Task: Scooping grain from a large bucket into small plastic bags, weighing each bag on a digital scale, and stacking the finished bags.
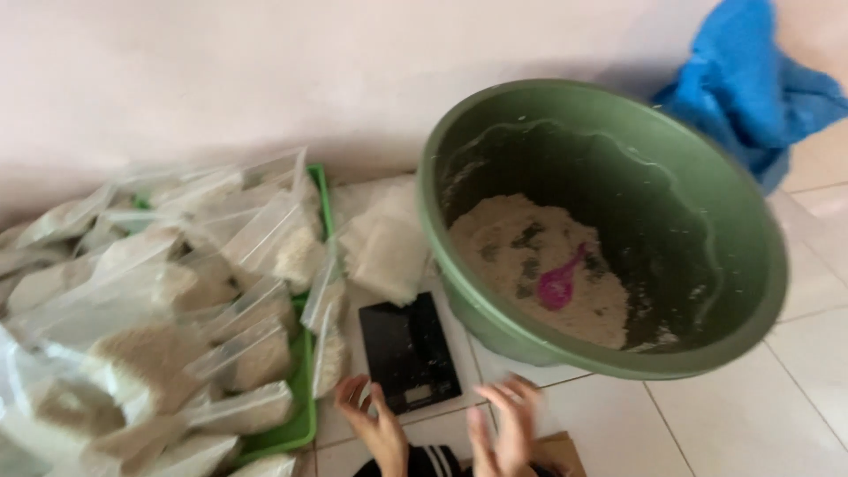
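Two open hands, left hand (pixel 375 422) and right hand (pixel 502 424), one scale (pixel 408 352), one basin (pixel 742 265)

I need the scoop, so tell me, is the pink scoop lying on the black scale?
No, the pink scoop lies on the white grain inside the green basin, apart from the black scale.

— Wall? 
— One plain wall (pixel 265 71), pale pinkish-beige, unmarked, spanning the top of the view; a soft shadow lies along its foot.

— Floor? 
— Light glazed tiles (pixel 751 415), large squares, with thin darker grout lines running diagonally at lower right.

— Other items at the edge? 
— One crumpled blue cloth or bag (pixel 751 88), upper right corner, against the wall.

— Light? 
— Even, diffuse and soft, with a faint sheen on the tiles. Its source is out of view.
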